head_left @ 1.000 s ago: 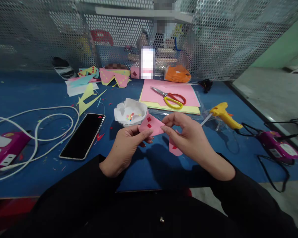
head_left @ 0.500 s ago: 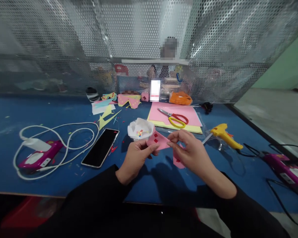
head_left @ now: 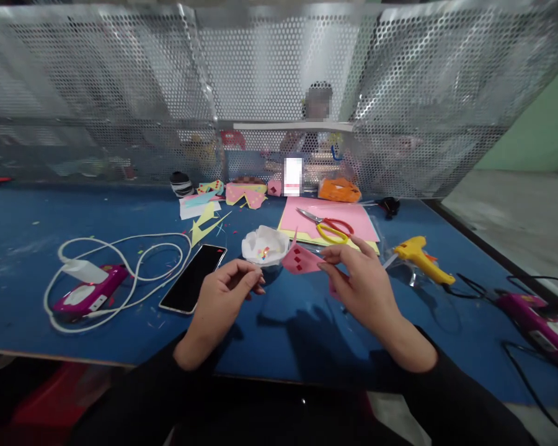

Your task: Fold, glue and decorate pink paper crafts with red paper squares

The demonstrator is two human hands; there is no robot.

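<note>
My right hand (head_left: pixel 360 279) pinches a pink paper mask (head_left: pixel 307 261) between thumb and fingertips. Dark red diamonds decorate the paper, and part of it is hidden behind the hand. My left hand (head_left: pixel 230 294) is off the mask, its thumb and fingers drawn together in a pinch; whatever may be between the tips is too small to make out. Just beyond my hands stands a white crumpled paper bowl (head_left: pixel 266 241) holding small coloured bits. Scissors with red and yellow handles (head_left: pixel 325 223) lie on a stack of pink and yellow sheets (head_left: pixel 353 214).
A yellow glue gun (head_left: pixel 421 257) lies at right, its cord near a purple power strip (head_left: pixel 534 319). A phone (head_left: pixel 198 275), a white cable (head_left: pixel 111 238) and another purple power strip (head_left: pixel 93 291) occupy the left. Paper masks (head_left: pixel 246 195) lie along the perforated screen (head_left: pixel 270 62).
My left hand has let go of the pink mask and moved left. The mask stays in my right hand, now with a pointed part sticking up. The view has shifted slightly.
</note>
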